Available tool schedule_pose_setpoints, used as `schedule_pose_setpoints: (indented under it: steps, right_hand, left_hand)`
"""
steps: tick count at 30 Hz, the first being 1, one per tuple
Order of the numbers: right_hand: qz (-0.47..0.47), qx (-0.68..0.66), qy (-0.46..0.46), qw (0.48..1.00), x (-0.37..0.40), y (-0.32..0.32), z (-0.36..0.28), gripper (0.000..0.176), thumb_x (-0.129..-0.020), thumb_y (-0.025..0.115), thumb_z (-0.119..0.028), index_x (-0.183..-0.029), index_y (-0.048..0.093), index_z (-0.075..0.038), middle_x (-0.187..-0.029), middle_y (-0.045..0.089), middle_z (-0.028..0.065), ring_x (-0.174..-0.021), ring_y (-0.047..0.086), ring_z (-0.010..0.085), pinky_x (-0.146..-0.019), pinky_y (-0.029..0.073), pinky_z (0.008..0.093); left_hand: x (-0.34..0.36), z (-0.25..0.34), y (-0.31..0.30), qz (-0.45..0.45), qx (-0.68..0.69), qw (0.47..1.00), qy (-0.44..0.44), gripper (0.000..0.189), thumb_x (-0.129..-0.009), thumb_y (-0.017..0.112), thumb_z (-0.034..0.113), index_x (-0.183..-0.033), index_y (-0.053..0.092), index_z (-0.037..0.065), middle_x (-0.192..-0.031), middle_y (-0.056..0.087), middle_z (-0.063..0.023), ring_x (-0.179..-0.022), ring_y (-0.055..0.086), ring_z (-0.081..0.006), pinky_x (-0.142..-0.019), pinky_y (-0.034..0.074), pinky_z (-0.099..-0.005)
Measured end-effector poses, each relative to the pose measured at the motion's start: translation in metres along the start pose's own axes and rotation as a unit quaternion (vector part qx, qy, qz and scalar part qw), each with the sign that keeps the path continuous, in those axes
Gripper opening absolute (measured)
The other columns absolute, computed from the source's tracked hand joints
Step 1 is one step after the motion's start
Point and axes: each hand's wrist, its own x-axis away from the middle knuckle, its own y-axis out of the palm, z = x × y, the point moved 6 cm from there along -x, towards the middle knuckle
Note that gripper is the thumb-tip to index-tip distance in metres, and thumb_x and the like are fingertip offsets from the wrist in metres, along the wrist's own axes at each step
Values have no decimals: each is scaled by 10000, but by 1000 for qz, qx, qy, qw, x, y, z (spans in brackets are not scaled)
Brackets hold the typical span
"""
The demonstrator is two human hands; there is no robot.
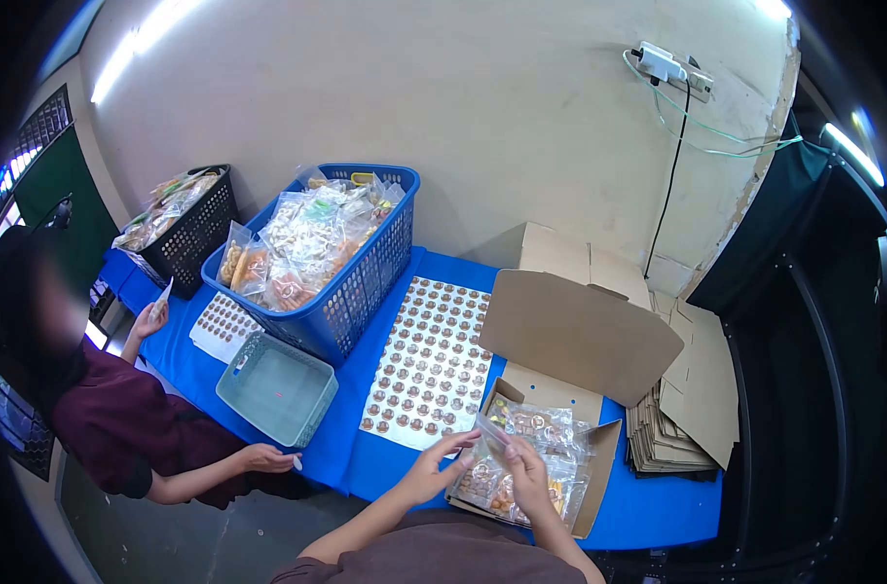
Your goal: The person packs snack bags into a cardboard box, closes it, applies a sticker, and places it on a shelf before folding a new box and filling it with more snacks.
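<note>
- Lower centre of the frame: the left hand (pixel 434 469) pinches the near edge of a clear snack packet (pixel 492 436), and the right hand (pixel 527 477) grips its far side. Both are closed on it.
- The packet is held just above one open cardboard box (pixel 580 336), filled with similar packets too overlapped to count.
- Handled well, by this view, the right hand would keep the film taut and level while the left fingertips work the edge, so nothing creases.
- Two sticker sheets lie on the blue surface (pixel 648 511): a large sticker sheet (pixel 429 365) just left of the box and a smaller sheet (pixel 221 326) at centre left.
- One pale green tray (pixel 276 389) sits between them.
- Two baskets stand behind, a blue basket (pixel 366 282) and a black basket (pixel 195 243), both holding bagged snacks.
- One stack of flat cartons (pixel 677 438) lies at right.
- At the left edge, a co-worker's raised hand (pixel 151 316) holds a small slip; the co-worker's other hand (pixel 268 456) rests by the tray.
</note>
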Motion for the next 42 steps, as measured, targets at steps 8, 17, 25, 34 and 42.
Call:
schedule_pose_setpoints:
  steps: [8,17,25,34,42]
  right_hand:
    - [-27,71,-29,997,-1,15,9,465,-900,639,-193,-1321,529,-28,-1294,500,155,-1203,470,264,-1017,368,384]
    - [-2,-7,16,1000,-6,10,34,463,-812,739,-162,-1238,611,-33,-1349,518,144,-1273,458,249,-1049,365,381]
    - [-52,-126,101,985,-3,17,25,297,-966,551,-205,-1156,662,-5,-1248,620,126,-1180,541,208,-1041,374,350]
    - [86,-329,74,938,-12,2,1,476,-997,484,-303,-1343,471,24,-1236,597,169,-1167,540,226,-1057,359,384]
    - [6,-192,88,978,3,21,26,447,-950,583,-112,-1356,434,-1,-1203,571,80,-1119,526,142,-968,429,301]
  left_hand:
    - [5,11,24,46,-25,998,41,709,-823,749,245,-1400,407,13,-1429,399,-174,-1325,396,-250,-1094,314,-369]
    - [12,-17,9,127,-3,991,-44,177,-850,722,130,-984,716,15,-1001,687,-61,-930,622,-110,-849,471,-254]
    - [1,-27,2,35,97,994,-25,347,-1014,473,271,-1140,663,9,-1024,687,-88,-1067,587,-145,-961,421,-295]
    - [0,-23,34,-73,197,974,-79,480,-971,567,207,-1370,403,-3,-1254,549,-81,-1110,555,-145,-968,441,-298]
    - [-7,-36,24,59,194,976,-82,382,-1000,510,250,-1276,467,-11,-1170,582,-91,-1061,560,-118,-902,465,-271]
